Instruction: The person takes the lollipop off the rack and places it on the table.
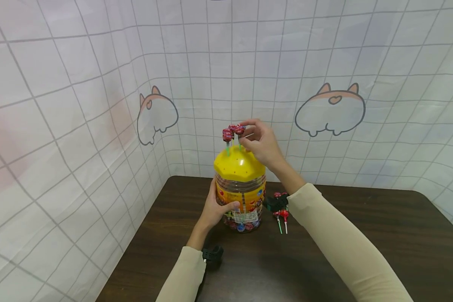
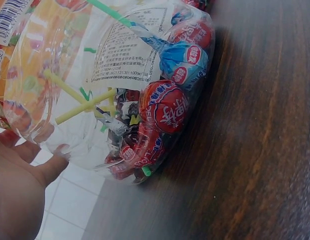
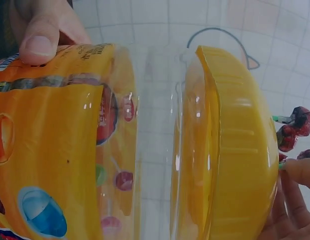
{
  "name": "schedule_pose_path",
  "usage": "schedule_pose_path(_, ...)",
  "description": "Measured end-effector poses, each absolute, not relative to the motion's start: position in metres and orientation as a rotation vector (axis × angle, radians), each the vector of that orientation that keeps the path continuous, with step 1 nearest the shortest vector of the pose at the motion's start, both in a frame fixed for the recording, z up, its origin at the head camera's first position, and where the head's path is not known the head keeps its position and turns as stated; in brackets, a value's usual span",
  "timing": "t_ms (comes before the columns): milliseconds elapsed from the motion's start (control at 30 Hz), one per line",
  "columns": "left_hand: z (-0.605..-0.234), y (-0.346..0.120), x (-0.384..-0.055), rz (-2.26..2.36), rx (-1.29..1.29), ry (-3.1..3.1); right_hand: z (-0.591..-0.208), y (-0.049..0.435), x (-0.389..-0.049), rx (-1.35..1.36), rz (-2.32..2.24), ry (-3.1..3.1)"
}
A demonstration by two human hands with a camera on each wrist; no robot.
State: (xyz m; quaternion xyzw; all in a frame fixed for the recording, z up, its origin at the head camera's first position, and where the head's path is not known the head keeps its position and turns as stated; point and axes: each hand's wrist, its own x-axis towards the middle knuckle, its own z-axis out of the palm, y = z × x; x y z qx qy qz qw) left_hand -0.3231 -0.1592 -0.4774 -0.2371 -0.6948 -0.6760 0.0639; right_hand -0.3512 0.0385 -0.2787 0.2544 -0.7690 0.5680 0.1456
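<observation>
A clear plastic jar (image 1: 235, 195) with a yellow-orange label stands on the table, topped by a domed yellow lid (image 1: 237, 167). My left hand (image 1: 214, 209) grips the jar from its left side, thumb across the front. Several red-wrapped lollipops (image 1: 227, 135) stand upright in the top of the lid on green or yellow sticks. At the rightmost of them, my right hand (image 1: 262, 144) pinches a lollipop by its green stick, close under the wrapped head. Wrapped lollipops (image 2: 165, 107), red and blue, lie at the bottom of the jar in the left wrist view.
More lollipops (image 1: 282, 214) lie on the dark wooden table (image 1: 324, 251) to the right of the jar, partly hidden behind the right wrist's black device (image 1: 276, 204). A white gridded curtain (image 1: 234, 67) with cartoon animals hangs behind and to the left.
</observation>
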Motion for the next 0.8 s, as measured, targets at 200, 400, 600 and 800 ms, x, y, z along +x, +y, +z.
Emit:
schedule_pose_path(200, -0.477, -0.160, -0.321, -2.041, -0.716, -2.096, -0.272, 0.037, -0.350, 0.733, 1.622, -2.157)
schedule_pose_path(400, -0.477, -0.160, -0.321, -2.050, -0.737, -2.078, -0.259, 0.046, -0.342, 0.810, 1.661, -2.051)
schedule_pose_path(600, -0.476, -0.159, -0.320, -2.053, -0.728, -2.082, -0.263, 0.063, -0.332, 0.839, 1.703, -2.071)
schedule_pose_path(800, -0.479, -0.159, -0.322, -2.053, -0.733, -2.082, -0.281, 0.082, -0.323, 0.806, 1.789, -2.092)
